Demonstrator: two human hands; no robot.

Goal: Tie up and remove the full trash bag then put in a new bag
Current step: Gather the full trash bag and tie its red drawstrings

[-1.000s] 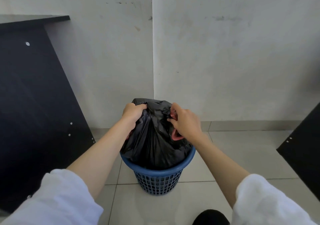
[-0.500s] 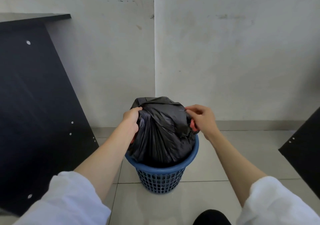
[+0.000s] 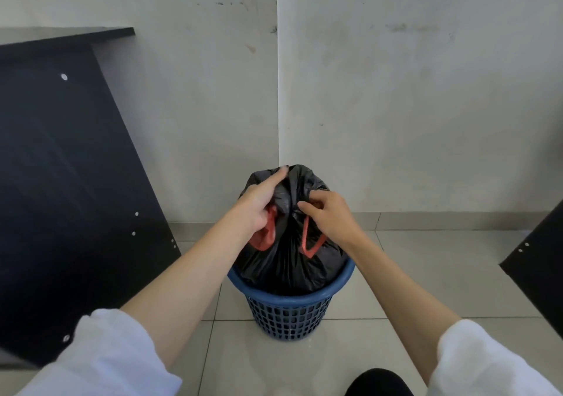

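The black trash bag (image 3: 289, 252) sits inside the blue basket (image 3: 288, 310), its gathered top rising above the rim, and two red drawstring loops (image 3: 309, 243) hang on its front. The left hand (image 3: 259, 203) grasps the bunched plastic at the top left, with one finger stretched up over the bag and one red loop under its palm. The right hand (image 3: 329, 216) pinches the gathered neck from the right side. The basket stands on the pale tiled floor (image 3: 426, 273), near the wall corner (image 3: 277, 106), between a dark board (image 3: 61, 182) at the left and another dark panel (image 3: 542, 258) at the right.
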